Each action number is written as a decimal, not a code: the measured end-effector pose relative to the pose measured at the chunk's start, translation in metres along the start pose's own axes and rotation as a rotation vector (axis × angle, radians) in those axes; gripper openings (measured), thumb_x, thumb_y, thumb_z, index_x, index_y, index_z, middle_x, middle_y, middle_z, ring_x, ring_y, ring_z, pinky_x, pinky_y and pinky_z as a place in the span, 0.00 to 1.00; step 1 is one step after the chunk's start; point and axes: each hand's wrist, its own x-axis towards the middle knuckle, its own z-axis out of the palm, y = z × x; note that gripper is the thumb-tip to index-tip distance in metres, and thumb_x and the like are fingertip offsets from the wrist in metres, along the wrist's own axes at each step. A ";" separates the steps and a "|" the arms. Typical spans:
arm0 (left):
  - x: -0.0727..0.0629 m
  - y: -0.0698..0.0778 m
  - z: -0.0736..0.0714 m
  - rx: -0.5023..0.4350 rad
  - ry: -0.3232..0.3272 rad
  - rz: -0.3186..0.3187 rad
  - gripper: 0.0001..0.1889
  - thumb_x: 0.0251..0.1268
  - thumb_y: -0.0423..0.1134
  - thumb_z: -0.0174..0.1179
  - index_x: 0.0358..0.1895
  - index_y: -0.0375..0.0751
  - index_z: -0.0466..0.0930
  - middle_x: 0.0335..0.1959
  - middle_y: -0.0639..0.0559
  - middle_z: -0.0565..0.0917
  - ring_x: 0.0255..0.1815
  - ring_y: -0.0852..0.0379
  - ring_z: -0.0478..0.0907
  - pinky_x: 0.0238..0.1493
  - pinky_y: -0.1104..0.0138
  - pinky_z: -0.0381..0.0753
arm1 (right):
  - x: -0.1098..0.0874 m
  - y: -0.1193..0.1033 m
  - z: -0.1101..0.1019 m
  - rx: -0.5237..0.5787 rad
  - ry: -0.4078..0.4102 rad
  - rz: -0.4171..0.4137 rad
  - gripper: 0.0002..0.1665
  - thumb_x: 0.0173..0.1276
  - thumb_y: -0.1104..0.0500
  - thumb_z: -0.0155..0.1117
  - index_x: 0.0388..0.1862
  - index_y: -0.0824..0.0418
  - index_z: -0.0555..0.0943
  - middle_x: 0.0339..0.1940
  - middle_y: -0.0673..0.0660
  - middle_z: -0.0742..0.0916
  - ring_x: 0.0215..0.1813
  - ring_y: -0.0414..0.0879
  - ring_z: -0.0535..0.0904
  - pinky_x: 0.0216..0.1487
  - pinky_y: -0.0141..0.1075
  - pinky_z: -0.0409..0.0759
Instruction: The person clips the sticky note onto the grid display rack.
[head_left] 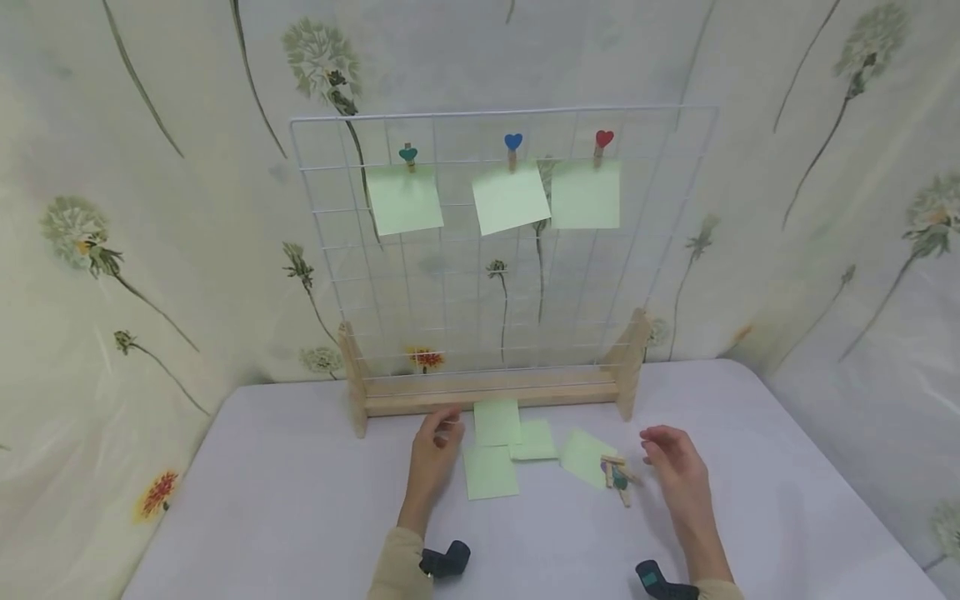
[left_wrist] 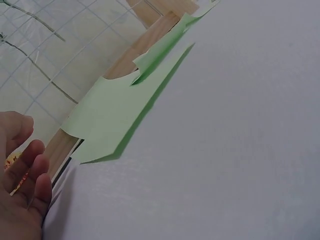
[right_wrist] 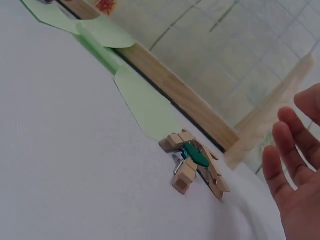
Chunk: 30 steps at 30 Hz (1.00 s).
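Note:
My left hand [head_left: 437, 450] hovers loosely curled, holding nothing, just left of several green paper notes [head_left: 491, 473] on the table; the left wrist view shows its fingers [left_wrist: 37, 170] apart from the paper [left_wrist: 115, 110]. To the right, my right hand [head_left: 678, 471] is also relaxed and holds nothing. It is nearest to a small pile of wooden clothespins [head_left: 625, 498], some bearing green or purple decorations, partly lying on another green note [head_left: 585, 454]. In the right wrist view the clothespins [right_wrist: 185, 175] lie clear of the fingertips [right_wrist: 270, 155].
Behind the notes stands a white wire grid [head_left: 465, 287] in a wooden base [head_left: 420, 404]. Three green notes hang along its top, held by clothespins with a green heart [head_left: 408, 154], a blue heart [head_left: 513, 141] and a red heart [head_left: 604, 137]. White cloth covers the table [head_left: 300, 500].

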 end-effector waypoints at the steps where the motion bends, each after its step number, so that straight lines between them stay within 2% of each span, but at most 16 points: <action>1: -0.002 -0.001 0.000 0.010 0.002 0.003 0.15 0.66 0.45 0.56 0.55 0.56 0.77 0.49 0.58 0.80 0.49 0.61 0.75 0.49 0.66 0.74 | -0.002 0.002 0.000 -0.012 0.000 0.004 0.19 0.72 0.54 0.53 0.57 0.61 0.71 0.48 0.42 0.79 0.50 0.28 0.76 0.45 0.19 0.75; 6: -0.007 -0.008 0.000 0.082 -0.026 0.025 0.14 0.66 0.44 0.56 0.55 0.57 0.76 0.49 0.60 0.79 0.50 0.61 0.75 0.50 0.65 0.75 | -0.007 0.008 0.004 0.008 -0.022 0.009 0.19 0.72 0.55 0.54 0.56 0.63 0.71 0.48 0.43 0.80 0.50 0.29 0.76 0.45 0.19 0.75; 9: -0.007 -0.010 0.001 0.118 -0.044 0.053 0.15 0.66 0.44 0.57 0.55 0.57 0.76 0.48 0.61 0.78 0.51 0.61 0.75 0.52 0.62 0.75 | -0.007 0.011 0.005 -0.001 -0.040 -0.018 0.17 0.71 0.58 0.55 0.55 0.64 0.71 0.47 0.45 0.80 0.49 0.28 0.76 0.45 0.19 0.75; 13: -0.005 -0.010 0.004 0.128 -0.068 0.090 0.16 0.64 0.43 0.58 0.55 0.56 0.76 0.49 0.60 0.78 0.54 0.59 0.76 0.58 0.58 0.74 | -0.004 0.015 0.004 -0.114 -0.028 -0.054 0.14 0.71 0.59 0.54 0.53 0.61 0.73 0.47 0.48 0.81 0.47 0.24 0.73 0.47 0.16 0.70; 17: -0.004 -0.009 0.007 0.162 -0.088 0.111 0.16 0.63 0.43 0.60 0.54 0.58 0.77 0.49 0.61 0.79 0.55 0.60 0.74 0.61 0.58 0.71 | -0.004 0.018 0.003 -0.185 -0.010 -0.055 0.13 0.72 0.58 0.53 0.52 0.60 0.74 0.48 0.53 0.81 0.48 0.23 0.70 0.49 0.15 0.65; 21: -0.004 -0.007 0.008 0.199 -0.068 0.149 0.14 0.62 0.41 0.60 0.51 0.57 0.78 0.48 0.60 0.79 0.55 0.58 0.74 0.62 0.55 0.67 | -0.006 0.021 0.004 -0.289 0.011 -0.072 0.13 0.72 0.60 0.51 0.52 0.61 0.74 0.49 0.55 0.80 0.50 0.26 0.69 0.50 0.16 0.64; 23: -0.004 -0.007 0.007 0.233 -0.061 0.155 0.12 0.62 0.42 0.60 0.49 0.57 0.79 0.48 0.59 0.79 0.54 0.57 0.73 0.62 0.53 0.65 | -0.008 0.022 0.005 -0.353 0.017 -0.080 0.13 0.72 0.60 0.50 0.52 0.61 0.74 0.50 0.55 0.80 0.51 0.31 0.70 0.51 0.19 0.65; 25: -0.005 -0.005 0.007 0.292 -0.060 0.152 0.12 0.60 0.45 0.62 0.47 0.55 0.80 0.46 0.56 0.79 0.51 0.56 0.73 0.59 0.53 0.64 | -0.008 0.022 0.005 -0.387 -0.001 -0.085 0.12 0.72 0.59 0.50 0.51 0.61 0.73 0.51 0.56 0.80 0.54 0.40 0.71 0.54 0.28 0.66; 28: -0.007 -0.002 0.007 0.399 -0.095 0.151 0.15 0.57 0.51 0.64 0.46 0.54 0.80 0.46 0.54 0.78 0.49 0.54 0.72 0.55 0.53 0.63 | -0.007 0.021 0.003 -0.394 -0.053 -0.074 0.13 0.73 0.58 0.49 0.51 0.62 0.73 0.52 0.60 0.79 0.57 0.51 0.71 0.57 0.43 0.67; 30: -0.010 -0.001 0.006 0.451 -0.134 0.153 0.19 0.54 0.55 0.65 0.47 0.53 0.80 0.46 0.52 0.77 0.49 0.52 0.71 0.54 0.52 0.62 | -0.008 0.021 0.002 -0.393 -0.081 -0.059 0.12 0.73 0.58 0.49 0.50 0.62 0.73 0.52 0.61 0.78 0.58 0.54 0.71 0.57 0.50 0.66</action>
